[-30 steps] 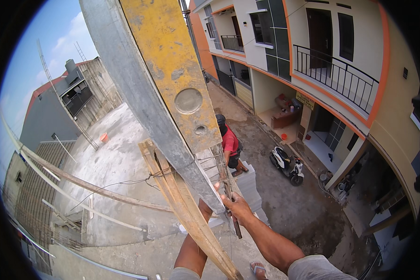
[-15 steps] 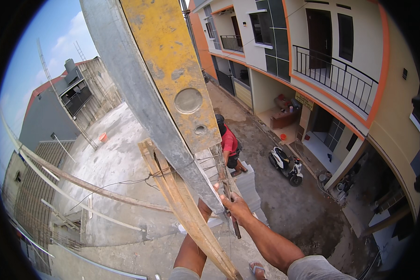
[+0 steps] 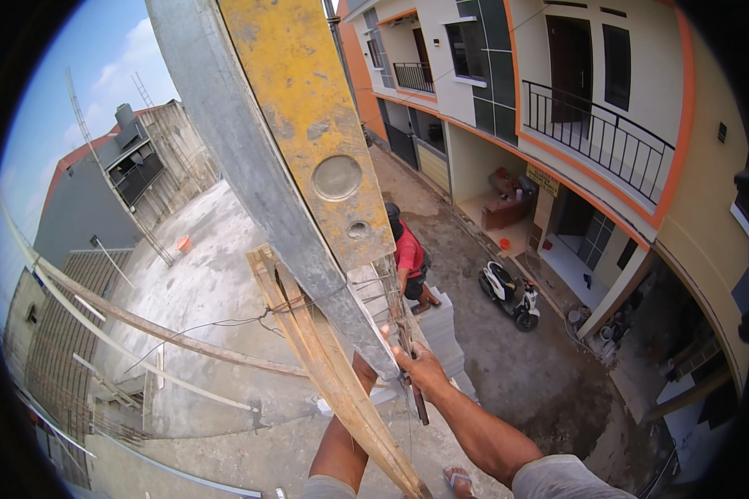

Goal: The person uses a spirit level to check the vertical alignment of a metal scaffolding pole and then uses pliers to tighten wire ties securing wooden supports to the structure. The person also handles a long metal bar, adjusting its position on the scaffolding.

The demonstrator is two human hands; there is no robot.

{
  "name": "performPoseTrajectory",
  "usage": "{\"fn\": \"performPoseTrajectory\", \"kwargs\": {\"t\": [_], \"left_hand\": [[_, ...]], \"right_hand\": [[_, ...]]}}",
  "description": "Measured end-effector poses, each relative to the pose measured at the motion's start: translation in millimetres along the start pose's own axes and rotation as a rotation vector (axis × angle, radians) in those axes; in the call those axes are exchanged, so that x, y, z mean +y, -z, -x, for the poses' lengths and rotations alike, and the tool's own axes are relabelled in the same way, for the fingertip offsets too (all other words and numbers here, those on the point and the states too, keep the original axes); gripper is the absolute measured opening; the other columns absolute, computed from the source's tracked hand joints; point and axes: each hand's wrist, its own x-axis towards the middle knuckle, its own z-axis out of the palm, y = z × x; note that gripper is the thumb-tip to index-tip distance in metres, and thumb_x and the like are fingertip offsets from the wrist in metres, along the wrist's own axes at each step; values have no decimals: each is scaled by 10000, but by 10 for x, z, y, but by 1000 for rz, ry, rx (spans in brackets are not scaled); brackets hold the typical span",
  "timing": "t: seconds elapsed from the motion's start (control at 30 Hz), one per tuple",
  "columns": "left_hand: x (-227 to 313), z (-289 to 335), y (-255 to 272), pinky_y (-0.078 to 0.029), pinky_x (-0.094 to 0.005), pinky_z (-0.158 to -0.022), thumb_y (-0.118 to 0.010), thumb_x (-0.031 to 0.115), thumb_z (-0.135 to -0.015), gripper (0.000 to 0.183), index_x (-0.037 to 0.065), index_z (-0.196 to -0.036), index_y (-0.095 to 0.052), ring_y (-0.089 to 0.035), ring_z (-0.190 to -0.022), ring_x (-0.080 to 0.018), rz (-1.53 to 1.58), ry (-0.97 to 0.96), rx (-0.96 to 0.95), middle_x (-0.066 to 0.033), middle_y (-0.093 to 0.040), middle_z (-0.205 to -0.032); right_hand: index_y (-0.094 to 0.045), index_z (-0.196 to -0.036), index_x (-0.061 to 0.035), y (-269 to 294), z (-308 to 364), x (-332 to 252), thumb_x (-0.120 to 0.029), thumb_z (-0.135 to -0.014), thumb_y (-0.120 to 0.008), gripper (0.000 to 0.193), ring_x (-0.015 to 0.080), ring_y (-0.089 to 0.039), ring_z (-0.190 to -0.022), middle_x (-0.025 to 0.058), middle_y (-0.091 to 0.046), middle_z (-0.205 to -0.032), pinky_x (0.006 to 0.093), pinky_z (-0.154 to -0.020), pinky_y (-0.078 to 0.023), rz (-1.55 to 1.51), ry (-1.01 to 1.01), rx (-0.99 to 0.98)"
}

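My right hand is closed around a dark, rusty rod-like tool, its lower end sticking out below the fingers. Behind the lower end of a long grey metal beam is my left hand; fingertips curl out past the beam's right edge, and what they hold is hidden. Flat against the beam lies a worn yellow spirit level with a round window near its end. A wooden plank crosses in front of my left forearm. Thin tie wire loops round plank and beam.
Below on the right, a person in a red shirt is beside stacked pale sheets. A white scooter stands in the lane. Long poles slant across the left over a concrete slab with an orange bucket.
The beam and spirit level have shifted very slightly. Both hands keep the same place and grip.
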Motion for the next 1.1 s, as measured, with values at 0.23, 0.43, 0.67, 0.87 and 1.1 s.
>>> {"fn": "performPoseTrajectory", "kwargs": {"t": [0.23,0.43,0.67,0.87,1.1], "left_hand": [[-16,-18,22,-366,-248,-409,-684,259,-913,291,190,-671,-538,-451,-447,-72,1,-15,-32,69,-480,-572],[-48,-43,51,-376,-252,-417,-685,261,-910,282,188,-682,-536,-459,-455,-79,4,3,-24,64,-483,-579],[-35,-88,68,-390,-250,-423,-676,247,-914,271,183,-690,-539,-483,-470,-79,-4,1,-56,54,-504,-583],[-96,-149,95,-489,-322,-420,-616,330,-932,399,141,-585,-556,-539,-388,-205,26,33,-87,-79,-558,-484],[-89,-165,98,-510,-369,-443,-618,336,-926,443,156,-532,-531,-572,-409,-237,30,-16,-116,-110,-574,-487]], "right_hand": [[-562,-1046,-9,12,0,8,-511,-893,-671,536,111,-449,-461,34,-532,-692,280,-372,-347,-13,-26,-16],[-547,-1096,25,-25,-81,141,-500,-865,-703,595,108,-416,-399,21,-496,-590,299,-329,-281,-77,8,9],[-562,-1073,0,9,-32,22,-478,-885,-696,531,111,-456,-492,41,-548,-714,283,-392,-348,-54,-19,-9],[-571,-1055,-20,194,134,122,-360,-874,-729,417,124,-502,-590,51,-570,-790,283,-476,-411,-77,-117,13],[-574,-1137,-1,703,689,177,-223,-869,-722,379,149,-586,-698,78,-627,-841,290,-589,-470,-3,-45,-129]]}}
